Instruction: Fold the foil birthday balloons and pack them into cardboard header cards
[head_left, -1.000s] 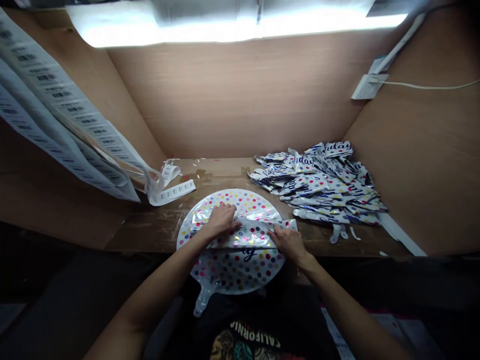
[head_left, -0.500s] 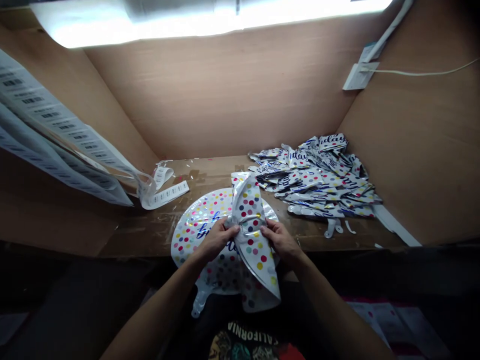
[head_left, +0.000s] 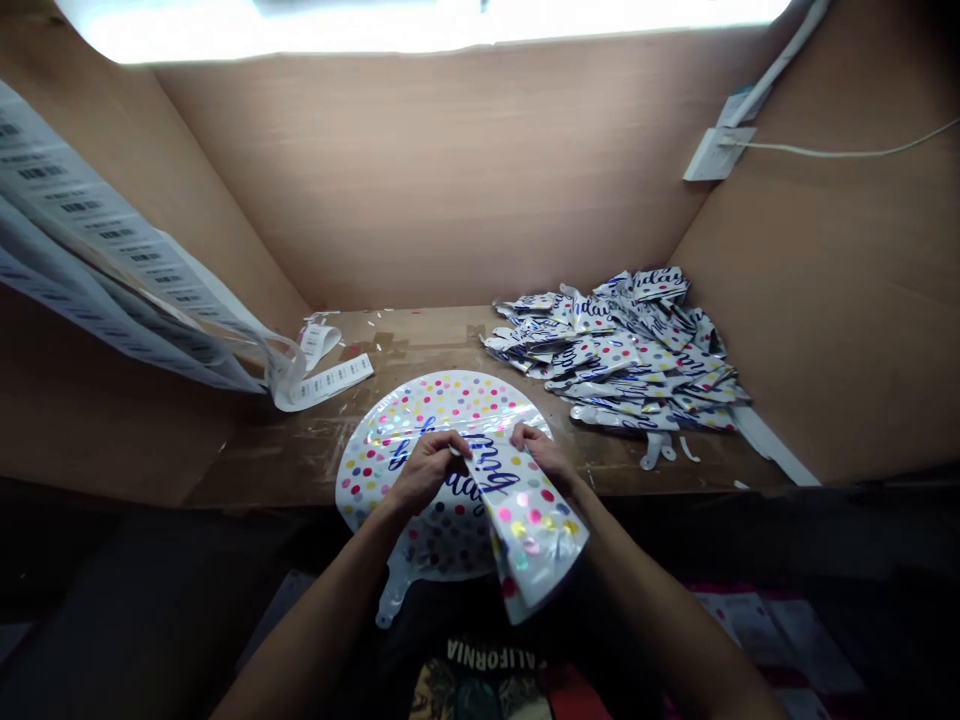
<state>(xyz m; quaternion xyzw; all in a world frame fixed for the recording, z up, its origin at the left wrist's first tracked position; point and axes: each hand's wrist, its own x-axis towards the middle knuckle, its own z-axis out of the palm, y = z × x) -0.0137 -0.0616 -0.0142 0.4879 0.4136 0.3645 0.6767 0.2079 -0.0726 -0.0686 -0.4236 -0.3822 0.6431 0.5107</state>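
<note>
Multicoloured polka dots printed on a silver foil balloon point(head_left: 442, 400), navy script lettered across it, navy script repeated on folded foil balloons point(head_left: 622, 350) at two o'clock, black barcodes printed on white label strips point(head_left: 322, 382) at ten o'clock

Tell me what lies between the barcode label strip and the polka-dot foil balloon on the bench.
The head view shows a few small white scraps on the wooden bench between the barcode label strip and the polka-dot foil balloon.
</note>
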